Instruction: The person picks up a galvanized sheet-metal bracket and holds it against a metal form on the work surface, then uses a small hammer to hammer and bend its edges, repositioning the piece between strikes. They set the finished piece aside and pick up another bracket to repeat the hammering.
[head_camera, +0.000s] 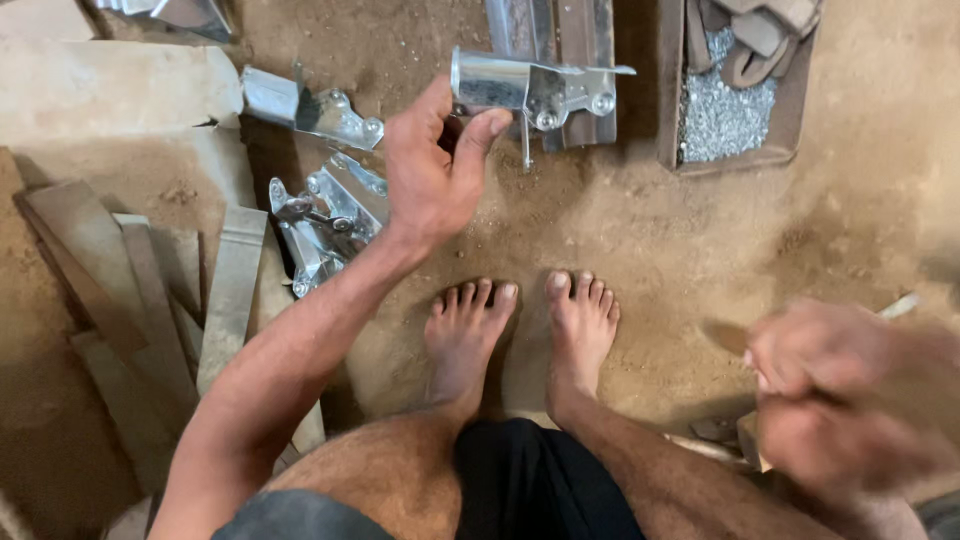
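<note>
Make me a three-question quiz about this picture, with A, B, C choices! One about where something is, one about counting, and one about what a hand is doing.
1. Where is the tray of small grey bits?
A. top right on the floor
B. between the feet
C. on the wooden strips

2. How many bare feet show?
A. one
B. two
C. four

3. What is the left hand doing?
A. lying flat on the floor
B. holding up a shiny metal part
C. resting on a knee

Answers:
1. A, it lies by the upper right edge on the sandy floor.
2. B, a left foot and a right foot stand side by side.
3. B, thumb and fingers pinch the part's lower edge.
</note>
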